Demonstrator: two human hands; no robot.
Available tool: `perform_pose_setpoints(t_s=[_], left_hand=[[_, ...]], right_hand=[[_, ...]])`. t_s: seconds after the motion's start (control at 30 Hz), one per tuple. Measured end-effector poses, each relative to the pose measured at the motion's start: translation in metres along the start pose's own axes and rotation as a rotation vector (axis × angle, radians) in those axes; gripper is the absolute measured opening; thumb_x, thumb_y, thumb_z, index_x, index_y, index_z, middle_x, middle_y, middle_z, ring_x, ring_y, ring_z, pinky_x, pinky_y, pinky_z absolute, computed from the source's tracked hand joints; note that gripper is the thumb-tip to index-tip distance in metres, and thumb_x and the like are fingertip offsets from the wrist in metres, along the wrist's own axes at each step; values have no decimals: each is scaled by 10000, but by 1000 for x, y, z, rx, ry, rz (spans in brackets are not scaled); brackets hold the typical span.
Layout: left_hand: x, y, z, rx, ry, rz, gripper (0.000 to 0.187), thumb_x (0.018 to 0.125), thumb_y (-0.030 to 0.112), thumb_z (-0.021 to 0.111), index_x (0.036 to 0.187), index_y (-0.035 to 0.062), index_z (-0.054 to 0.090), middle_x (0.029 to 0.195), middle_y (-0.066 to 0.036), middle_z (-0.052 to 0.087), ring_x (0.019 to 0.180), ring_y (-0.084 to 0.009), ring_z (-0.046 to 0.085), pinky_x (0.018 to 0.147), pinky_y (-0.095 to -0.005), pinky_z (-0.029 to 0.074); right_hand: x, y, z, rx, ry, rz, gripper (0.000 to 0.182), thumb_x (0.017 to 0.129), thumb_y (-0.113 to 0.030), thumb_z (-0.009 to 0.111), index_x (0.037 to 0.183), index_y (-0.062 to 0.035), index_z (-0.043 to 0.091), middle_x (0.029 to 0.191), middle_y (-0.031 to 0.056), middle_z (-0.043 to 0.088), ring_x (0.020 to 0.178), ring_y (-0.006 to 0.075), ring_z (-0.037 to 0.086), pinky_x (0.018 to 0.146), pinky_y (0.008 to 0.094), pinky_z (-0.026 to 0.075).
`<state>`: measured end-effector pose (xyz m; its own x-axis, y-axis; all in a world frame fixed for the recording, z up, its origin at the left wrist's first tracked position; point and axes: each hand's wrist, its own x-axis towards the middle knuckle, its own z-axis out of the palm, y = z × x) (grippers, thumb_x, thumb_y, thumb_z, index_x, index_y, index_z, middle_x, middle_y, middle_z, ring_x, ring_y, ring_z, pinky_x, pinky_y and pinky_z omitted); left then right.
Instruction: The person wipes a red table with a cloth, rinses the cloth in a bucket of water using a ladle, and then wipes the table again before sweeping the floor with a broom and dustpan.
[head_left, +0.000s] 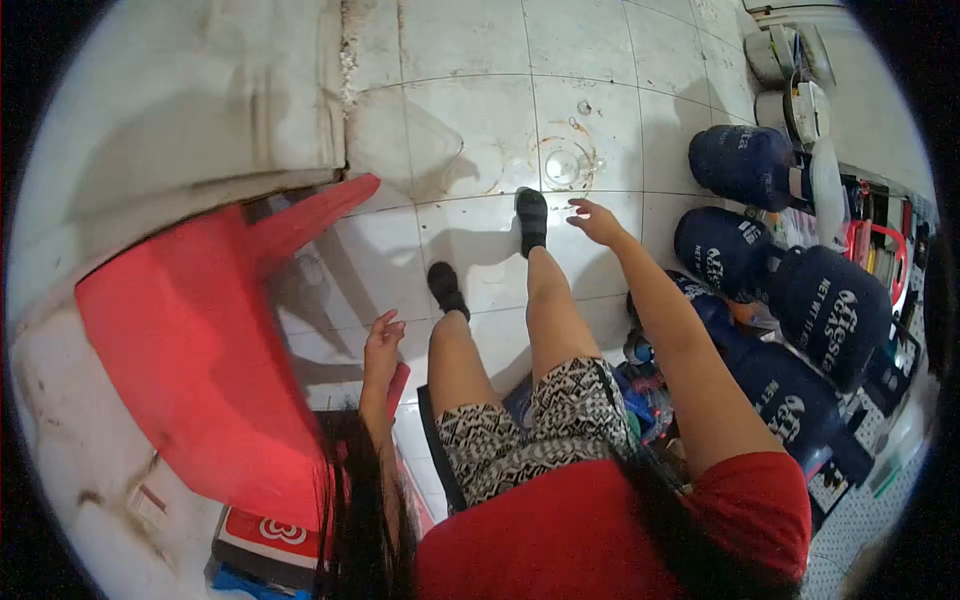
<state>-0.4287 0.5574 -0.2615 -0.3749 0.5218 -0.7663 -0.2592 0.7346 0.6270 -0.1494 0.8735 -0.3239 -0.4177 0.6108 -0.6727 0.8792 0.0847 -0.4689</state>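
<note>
My right hand (597,222) is held out in the air over the tiled floor (470,120), its fingers apart and nothing in them. Beyond its fingertips, brownish ring stains and a round whitish patch (566,168) mark the tiles. My left hand (382,346) hangs beside my left leg with its fingers loosely spread, and it holds nothing. Close by on its left stands a red plastic table (200,350), one leg of it reaching forward over the floor. Part of another red piece (398,388) shows right behind the left wrist.
Several dark blue gas cylinders (830,310) crowd the right side. Pots (770,55) stand at the far right, and a shelf with small goods runs along the edge. A red and white box (265,530) lies at lower left. A pale wall block (220,100) fills the upper left.
</note>
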Motion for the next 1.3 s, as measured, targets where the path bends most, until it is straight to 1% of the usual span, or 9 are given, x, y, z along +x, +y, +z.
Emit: perform_pose_setpoints(t_s=[0.3,0.5,0.63,0.7,0.73,0.8,0.93,1.03,1.3], left_hand=[[186,-76,87,-155,29,-226,322,757,165,494,1041,22,440,794,-73,527,680,-115,486,648,-241,400],[257,-31,161,449,-121,-23,370,755,220,500,1047,5,426,865,-118,522,794,-174,490,706,-278,398],[315,-76,165,512,-96,-126,362,761,228,491,1059,34,425,891,-122,519,822,-180,486,719,-291,395],[352,-136,155,-622,27,-379,296,754,204,467,977,9,480,901,-63,518,796,-170,494,719,-277,382],[355,-119,155,-635,30,-383,296,754,204,467,977,9,480,901,-63,518,796,-170,494,719,-277,382],[356,-62,151,565,-47,-226,337,742,219,473,992,-8,464,964,-109,511,867,-175,490,744,-290,376],[419,-118,120,431,55,-258,400,713,222,512,1029,-10,432,964,-178,501,900,-225,486,761,-303,373],[468,-148,105,285,375,90,539,654,237,572,1082,-27,379,966,-236,479,894,-301,480,777,-313,371],[502,-153,85,-23,534,-229,905,565,291,626,1212,-42,88,1170,-274,265,1076,-300,327,868,-313,292]], right_hand=[[138,119,8,19,-21,238,436,642,-275,568,1026,-91,474,958,155,511,902,278,478,779,344,375],[228,207,44,-45,426,191,430,639,-234,577,1026,-100,445,973,192,452,889,335,451,766,382,375],[284,190,69,142,288,50,383,654,-236,567,993,-76,485,922,183,505,879,292,480,753,340,383],[312,169,94,327,22,177,372,667,-266,544,982,-72,503,942,171,513,888,271,485,756,318,384],[322,146,104,353,-43,157,371,684,-271,536,997,-77,498,959,152,513,905,249,480,774,304,370],[338,91,121,362,-92,28,371,703,-286,521,1015,-88,493,996,137,500,945,232,459,805,293,347],[367,19,155,247,-108,-112,387,674,-298,519,1002,-94,501,1097,166,416,953,271,448,812,315,351],[393,2,180,218,-88,-85,459,676,-315,509,1065,-79,448,1192,162,308,1009,277,408,834,324,338],[430,-9,237,-61,-28,-151,685,661,-289,523,1209,-45,193,1257,157,178,1053,283,371,833,333,351]])
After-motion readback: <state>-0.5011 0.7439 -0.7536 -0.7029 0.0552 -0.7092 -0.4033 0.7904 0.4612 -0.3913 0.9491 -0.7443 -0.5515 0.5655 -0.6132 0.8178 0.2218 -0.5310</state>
